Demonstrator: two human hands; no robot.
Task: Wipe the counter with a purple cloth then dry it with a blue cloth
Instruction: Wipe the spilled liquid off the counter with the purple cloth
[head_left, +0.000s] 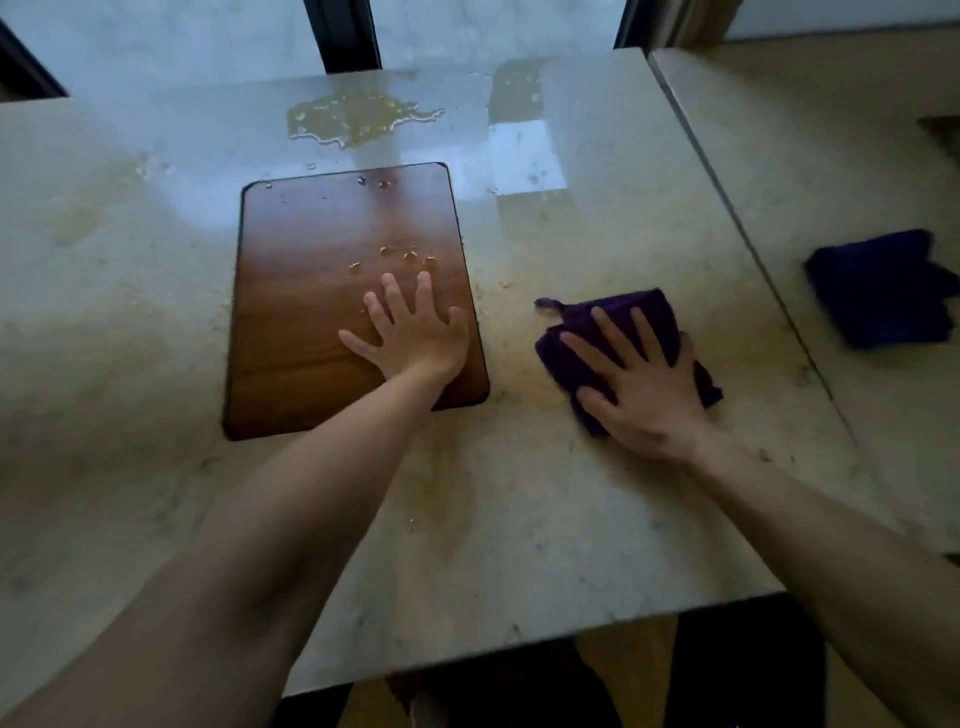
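1. Pale marble counter (493, 519), glossy, mottled cream and grey; its near edge runs across the bottom of the view. Both bare forearms reach over it from below.
2. Right hand (644, 384) lies palm down on the purple cloth (654, 312), fingers straight and spread, pressing the cloth flat to the counter. Nothing curled or pinched. The cloth is bunched, with a small loop sticking out at its far left corner.
3. Left hand (415, 332) rests flat on the wooden board (322, 291), fingers spread and straight, near the board's right edge, holding nothing.
4. The board lies flat on the counter, just left of the purple cloth, not touching it. Droplets sit on its surface just beyond the left fingertips, a few more at its far edge.
5. Blue cloth (883, 291), folded, lies well to the right on the adjoining slab (831, 130), past the seam.
6. Farthest: a puddle (358, 117) spreads on the counter beyond the board, near the window frame (345, 31).
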